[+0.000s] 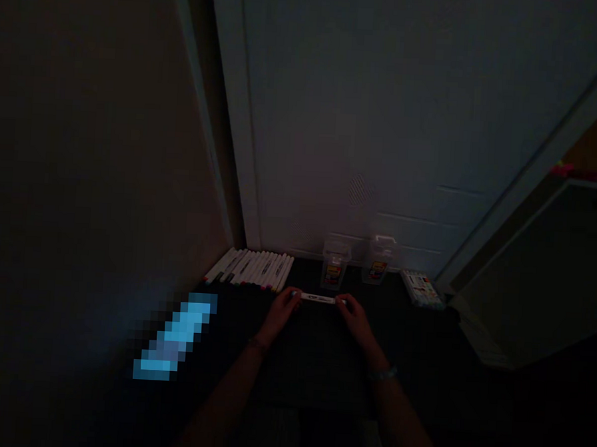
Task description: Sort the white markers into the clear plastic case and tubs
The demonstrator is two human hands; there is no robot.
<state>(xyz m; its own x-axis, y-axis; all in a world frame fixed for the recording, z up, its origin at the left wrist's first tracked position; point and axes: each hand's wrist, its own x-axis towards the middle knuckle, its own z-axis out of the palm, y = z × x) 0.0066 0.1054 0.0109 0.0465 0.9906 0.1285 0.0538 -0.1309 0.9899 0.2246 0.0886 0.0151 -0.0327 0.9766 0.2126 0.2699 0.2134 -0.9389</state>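
A white marker with dark print lies level between my two hands, above the dark table. My left hand is closed on its left end, where a bit of blue shows. At the other end, the fingers of my right hand pinch the marker too. Behind my left hand, a row of white markers with coloured ends lies side by side. Two clear plastic containers with colourful labels stand past the held marker, the second container a little farther right.
A pack of markers lies at the right of the dark table. On the left glows a pixelated blue screen-like shape. A pale panelled surface rises behind the table, and a brownish wall stands at left. The room is dim.
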